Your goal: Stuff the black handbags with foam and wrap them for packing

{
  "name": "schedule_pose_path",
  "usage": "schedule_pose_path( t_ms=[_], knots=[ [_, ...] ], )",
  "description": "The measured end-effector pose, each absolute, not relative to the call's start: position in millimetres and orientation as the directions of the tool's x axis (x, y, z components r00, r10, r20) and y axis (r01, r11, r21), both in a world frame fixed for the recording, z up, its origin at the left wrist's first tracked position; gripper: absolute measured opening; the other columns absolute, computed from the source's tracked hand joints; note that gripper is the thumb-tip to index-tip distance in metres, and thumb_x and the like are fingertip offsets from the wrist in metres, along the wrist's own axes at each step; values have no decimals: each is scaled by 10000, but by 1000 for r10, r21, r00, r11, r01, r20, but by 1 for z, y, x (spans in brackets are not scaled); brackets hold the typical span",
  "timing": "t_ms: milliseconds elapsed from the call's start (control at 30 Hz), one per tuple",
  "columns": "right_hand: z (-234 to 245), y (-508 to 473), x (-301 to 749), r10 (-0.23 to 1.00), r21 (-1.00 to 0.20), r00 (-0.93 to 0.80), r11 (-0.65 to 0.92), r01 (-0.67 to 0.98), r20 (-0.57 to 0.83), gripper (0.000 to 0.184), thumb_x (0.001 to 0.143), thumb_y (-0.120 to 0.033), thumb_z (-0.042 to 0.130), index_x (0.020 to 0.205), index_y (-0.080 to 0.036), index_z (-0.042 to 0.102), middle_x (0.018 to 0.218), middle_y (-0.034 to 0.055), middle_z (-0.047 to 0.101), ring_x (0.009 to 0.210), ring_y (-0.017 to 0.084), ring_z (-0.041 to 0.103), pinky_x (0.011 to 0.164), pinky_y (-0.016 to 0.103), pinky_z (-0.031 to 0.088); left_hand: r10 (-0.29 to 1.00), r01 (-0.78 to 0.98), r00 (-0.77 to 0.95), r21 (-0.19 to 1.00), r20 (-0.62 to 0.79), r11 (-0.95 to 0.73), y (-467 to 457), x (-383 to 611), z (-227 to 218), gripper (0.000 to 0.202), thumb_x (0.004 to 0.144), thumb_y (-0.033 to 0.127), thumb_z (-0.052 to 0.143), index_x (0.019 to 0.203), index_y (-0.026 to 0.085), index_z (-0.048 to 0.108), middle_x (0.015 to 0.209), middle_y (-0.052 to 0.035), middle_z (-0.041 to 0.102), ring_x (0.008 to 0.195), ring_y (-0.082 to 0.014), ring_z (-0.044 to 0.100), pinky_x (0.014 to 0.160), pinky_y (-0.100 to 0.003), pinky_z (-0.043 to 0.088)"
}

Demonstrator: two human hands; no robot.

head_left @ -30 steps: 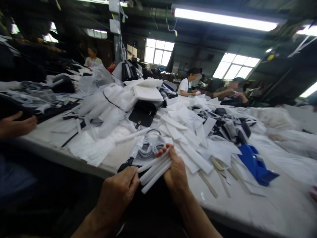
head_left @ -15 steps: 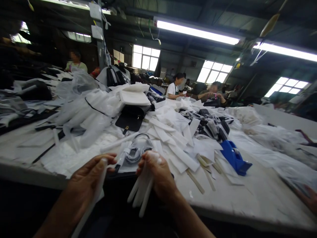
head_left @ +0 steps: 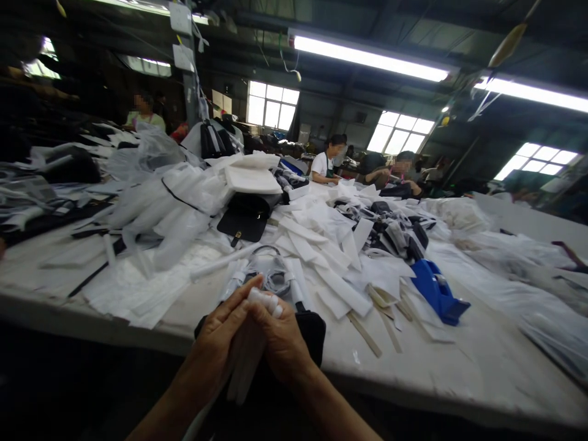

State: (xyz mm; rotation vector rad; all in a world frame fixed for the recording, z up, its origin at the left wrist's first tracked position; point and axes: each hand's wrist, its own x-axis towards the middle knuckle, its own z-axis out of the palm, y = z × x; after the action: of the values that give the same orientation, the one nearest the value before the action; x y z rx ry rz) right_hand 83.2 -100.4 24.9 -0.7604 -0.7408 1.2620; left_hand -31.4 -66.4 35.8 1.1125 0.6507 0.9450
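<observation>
Dark ceiling (head_left: 404, 24) carries lit fluorescent tube lights (head_left: 370, 58). Multi-pane windows (head_left: 272, 105) along the far wall (head_left: 342, 113) admit daylight. A long white work table (head_left: 459, 373) spans the hall; a pillar (head_left: 188, 86) stands rear left.

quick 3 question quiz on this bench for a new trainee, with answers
1. True or false: the tape dispenser sits on the table to the left of both hands.
2. What do the left hand and the right hand grip together? A) white strips B) scissors C) a hammer
3. Fill in: the tape dispenser is ___ in colour.
Key: 1 false, it sits to their right; 2 A; 3 blue.
</observation>
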Motion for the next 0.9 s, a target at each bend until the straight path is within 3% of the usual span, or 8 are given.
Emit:
schedule_pose_path(
  t_ms=[100, 167, 267, 333, 467, 733, 900],
  knots=[
    [24, -101, 84, 982, -830, 186, 115, -545, 14, 321, 725, -367, 828, 938, -175, 684, 821, -5, 695, 704, 118, 617, 710, 225, 482, 902, -220, 423, 975, 84, 13, -69, -35, 29, 544, 922, 430, 561, 1419, 245, 439, 1458, -82, 511, 1300, -233, 530, 1073, -346, 467],
    [24, -101, 87, 977, -846, 213, 108, -522, -7, 349, 735, -391, 818, 967, -169, 679, 828, 12, 704, 695, 137, 628, 689, 249, 501, 886, -51, 426, 983, 182, -177, -74, -41, 23, 499, 932, 392, 551, 1391, 218, 460, 1411, -103, 555, 1249, -231, 575, 1032, -347, 502],
    [23, -100, 94, 976, -871, 212, 66, -486, -45, 390, 738, -424, 810, 997, -161, 685, 813, 33, 714, 677, 165, 645, 655, 275, 524, 813, 225, 464, 841, 352, -492, -82, -50, 15, 431, 955, 278, 493, 1380, 205, 487, 1373, -102, 591, 1237, -225, 586, 1057, -361, 482],
    [22, -100, 96, 973, -887, 220, 46, -460, -64, 411, 708, -431, 832, 993, -164, 704, 818, 39, 727, 694, 176, 663, 672, 279, 539, 768, 327, 476, 724, 429, -607, -85, -54, 12, 417, 969, 225, 435, 1379, 186, 497, 1355, -103, 607, 1241, -211, 586, 1073, -336, 466],
    [24, -101, 96, 967, -915, 238, 17, -403, -87, 472, 660, -441, 861, 1031, -178, 731, 915, 63, 749, 777, 203, 690, 740, 297, 555, 720, 375, 511, 632, 469, -678, -84, -58, 13, 399, 986, 203, 386, 1358, 153, 523, 1301, -113, 643, 1194, -191, 621, 1038, -287, 490],
    [29, -99, 95, 967, -868, 237, 35, -496, -97, 466, 643, -409, 877, 1016, -168, 736, 975, 98, 750, 895, 268, 700, 819, 405, 570, 710, 383, 530, 616, 463, -688, -80, -63, 14, 387, 991, 202, 388, 1350, 154, 526, 1249, -111, 669, 1163, -191, 637, 1024, -301, 501],
    [35, -99, 95, 978, -892, 158, -53, -449, -138, 537, 635, -377, 890, 1095, -165, 713, 945, 99, 755, 833, 216, 707, 773, 313, 572, 697, 433, 551, 558, 458, -708, -80, -63, 10, 354, 992, 216, 384, 1269, 130, 588, 1137, -129, 713, 1048, -213, 691, 950, -323, 548]
  ],
)
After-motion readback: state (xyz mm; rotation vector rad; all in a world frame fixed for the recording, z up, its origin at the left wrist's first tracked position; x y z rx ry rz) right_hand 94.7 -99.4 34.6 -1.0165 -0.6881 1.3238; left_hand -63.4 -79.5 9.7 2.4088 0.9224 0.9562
